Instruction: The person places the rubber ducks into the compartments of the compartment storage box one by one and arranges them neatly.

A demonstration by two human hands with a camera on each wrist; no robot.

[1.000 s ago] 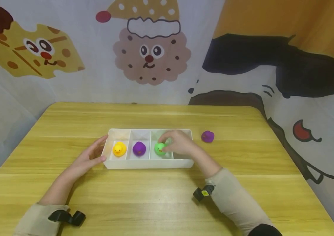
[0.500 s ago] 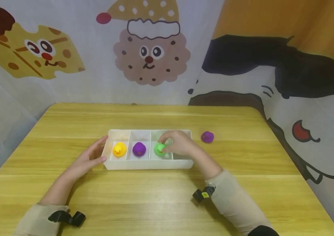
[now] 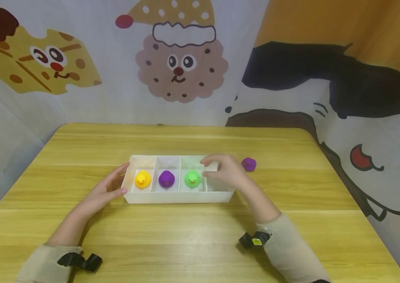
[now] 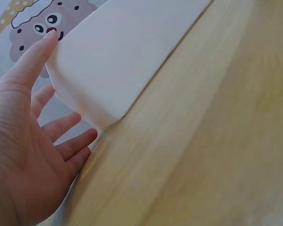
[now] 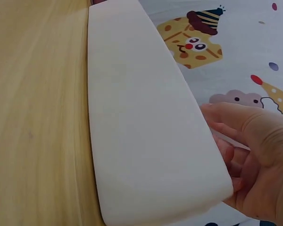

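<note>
A white tray (image 3: 178,197) with a row of compartments stands on the table. From the left, its compartments hold a yellow rubber duck (image 3: 143,179), a purple rubber duck (image 3: 166,179) and a green rubber duck (image 3: 193,179). My left hand (image 3: 103,193) rests at the tray's left end, thumb by the front corner, fingers loosely spread along the end wall. Over the rightmost compartment hovers my right hand (image 3: 227,173), thumb and forefinger apart with nothing between them; it hides part of that compartment. Another purple rubber duck (image 3: 249,164) lies on the table just beyond the right hand.
The wooden table (image 3: 186,239) reaches back to a hanging cloth (image 3: 115,106) printed with cartoon figures. Black wrist-worn devices sit on both sleeves. In the right wrist view, the tray's long front wall (image 5: 146,113) fills the middle.
My right hand has let go of the green duck and moved right, over the rightmost compartment. The green duck stays in its compartment. My left hand has not visibly moved.
</note>
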